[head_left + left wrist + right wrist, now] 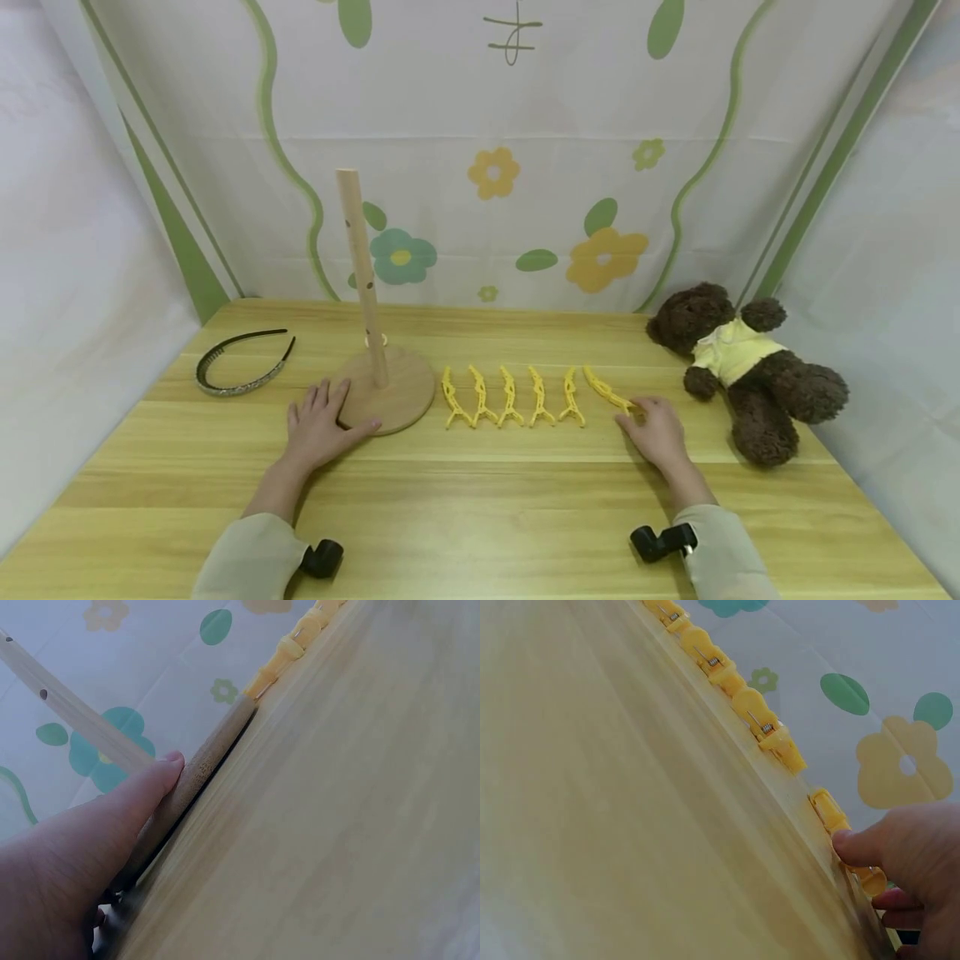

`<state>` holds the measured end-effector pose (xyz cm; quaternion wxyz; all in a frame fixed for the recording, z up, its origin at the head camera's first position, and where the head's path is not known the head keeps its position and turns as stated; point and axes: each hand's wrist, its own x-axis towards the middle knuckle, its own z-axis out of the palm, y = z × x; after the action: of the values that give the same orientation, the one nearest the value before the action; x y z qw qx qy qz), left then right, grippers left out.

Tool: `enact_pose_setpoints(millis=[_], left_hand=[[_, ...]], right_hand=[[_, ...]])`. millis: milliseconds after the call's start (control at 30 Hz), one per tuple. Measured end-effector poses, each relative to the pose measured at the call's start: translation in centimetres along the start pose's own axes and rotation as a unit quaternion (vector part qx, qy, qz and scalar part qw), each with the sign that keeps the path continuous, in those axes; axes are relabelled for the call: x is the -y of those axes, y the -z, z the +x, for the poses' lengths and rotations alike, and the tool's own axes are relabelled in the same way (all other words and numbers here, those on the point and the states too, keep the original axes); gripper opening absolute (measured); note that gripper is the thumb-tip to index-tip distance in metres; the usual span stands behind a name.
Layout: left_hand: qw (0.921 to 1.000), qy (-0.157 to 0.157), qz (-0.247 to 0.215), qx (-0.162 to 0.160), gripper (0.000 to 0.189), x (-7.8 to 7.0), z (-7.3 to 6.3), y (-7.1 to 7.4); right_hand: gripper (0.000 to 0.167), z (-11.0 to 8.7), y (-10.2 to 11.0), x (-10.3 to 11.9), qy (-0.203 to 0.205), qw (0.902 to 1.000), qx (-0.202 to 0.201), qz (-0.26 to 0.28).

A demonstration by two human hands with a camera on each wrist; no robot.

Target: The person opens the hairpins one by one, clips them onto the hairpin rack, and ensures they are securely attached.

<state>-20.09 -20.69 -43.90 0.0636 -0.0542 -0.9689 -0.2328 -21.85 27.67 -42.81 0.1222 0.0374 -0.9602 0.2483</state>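
A wooden stand with a round base (408, 396) and an upright post (363, 267) is at left centre. My left hand (321, 429) rests against the base's near left edge, thumb (161, 780) along the rim and fingers spread on the table. Right of the base lie several yellow alligator hair clips (508, 398) side by side, their forked ends toward me. At the row's right end, my right hand (656, 433) pinches the forked end of a slanted yellow hair clip (603, 387) between thumb and fingers. In the right wrist view, the thumb covers part of that clip (826, 810).
A dark, glittery headband (240, 387) lies left of the stand. On the right, a brown teddy bear (783, 383) in a yellow shirt lies on its back. A flower-printed cloth (442, 100) hangs behind the wooden table (480, 508).
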Motion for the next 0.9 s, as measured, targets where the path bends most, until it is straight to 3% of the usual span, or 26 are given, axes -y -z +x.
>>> enact_pose_setpoints(millis=[167,433,700,900], left_hand=[[1.0000,-0.002,0.003,-0.002,0.093,0.1,0.1,0.0],[1.0000,-0.003,0.001,-0.005,0.092,0.1,-0.1,-0.1],[1.0000,0.000,0.000,-0.005,0.092,0.0,-0.2,-0.1],[0.9999,-0.004,-0.002,-0.012,0.090,-0.3,-0.3,0.2]], right_hand=[[0.039,0.4,0.5,0.0,0.010,0.9998,-0.007,0.015],[0.038,1.3,2.4,0.4,-0.001,0.9962,0.028,0.083],[0.036,2.7,3.7,0.6,0.056,0.9953,0.032,0.071],[0.036,3.9,4.0,1.9,0.096,0.9926,0.048,0.058]])
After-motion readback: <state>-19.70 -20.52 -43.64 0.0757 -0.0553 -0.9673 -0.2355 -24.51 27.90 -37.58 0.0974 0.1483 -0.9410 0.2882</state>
